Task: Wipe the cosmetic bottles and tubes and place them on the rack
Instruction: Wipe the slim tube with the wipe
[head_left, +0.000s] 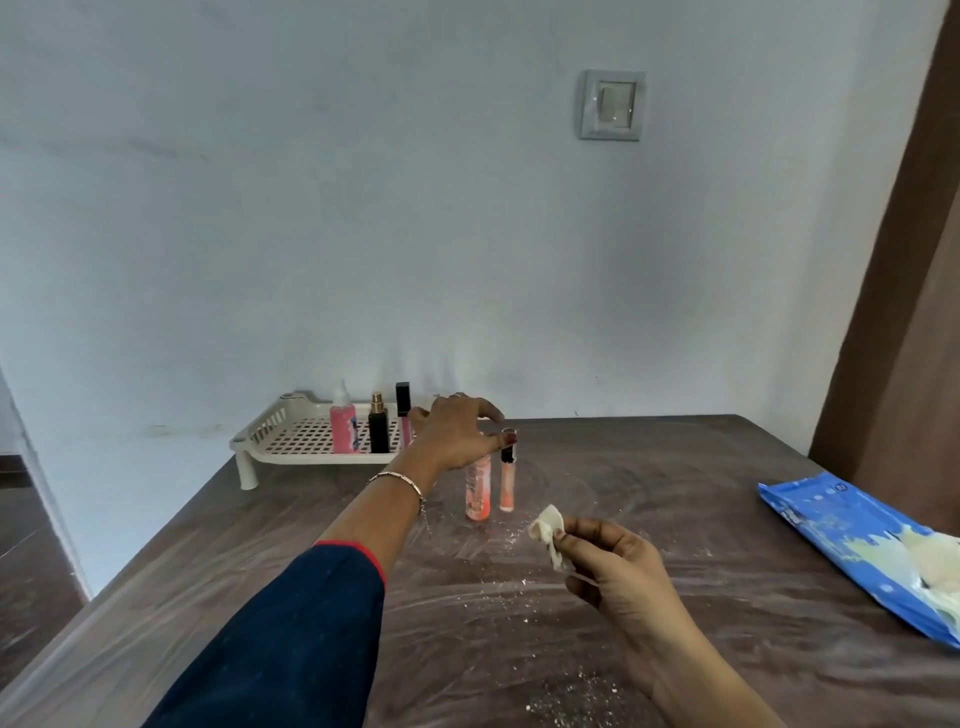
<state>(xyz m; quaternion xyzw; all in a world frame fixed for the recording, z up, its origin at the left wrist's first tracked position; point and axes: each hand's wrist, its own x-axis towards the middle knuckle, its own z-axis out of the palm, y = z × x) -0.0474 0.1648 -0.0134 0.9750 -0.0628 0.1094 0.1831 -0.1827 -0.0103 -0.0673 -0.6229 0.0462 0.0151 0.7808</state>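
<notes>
On the far left corner of the dark brown tabletop (675, 467), seen from the head camera, stands a cream perforated rack (270, 436) on short legs, close to the pale wall. Three items stand upright on it in a row: a pink spray bottle (343, 428) with a clear cap, a black bottle (378, 431) with a gold collar, and a pink lip gloss tube (403, 415) with a black cap.

Just right of the rack, off it and on the tabletop, a pink patterned bottle (478, 493) stands upright. A peach lip gloss tube (507, 480) with a black cap stands just beside it on the right. The left hand (457, 434) reaches out over these two, palm down and fingers arched, covering the top of the pink patterned bottle. Its red-nailed thumb sits at the cap of the peach lip gloss tube. Whether this hand is grasping either item cannot be told. A thin bracelet (400, 480) circles the wrist, and a navy sleeve (291, 639) with red trim covers the forearm.

Nearer the camera, the right hand (618, 566) pinches a crumpled wipe (550, 535) between thumb and fingertips, held above the tabletop. White crumbs (498, 597) are scattered on the surface beneath it. A blue wipes pack (841, 535) lies at the right edge, with a white wipe showing at its near end. A grey switch plate (613, 105) is mounted on the wall.
</notes>
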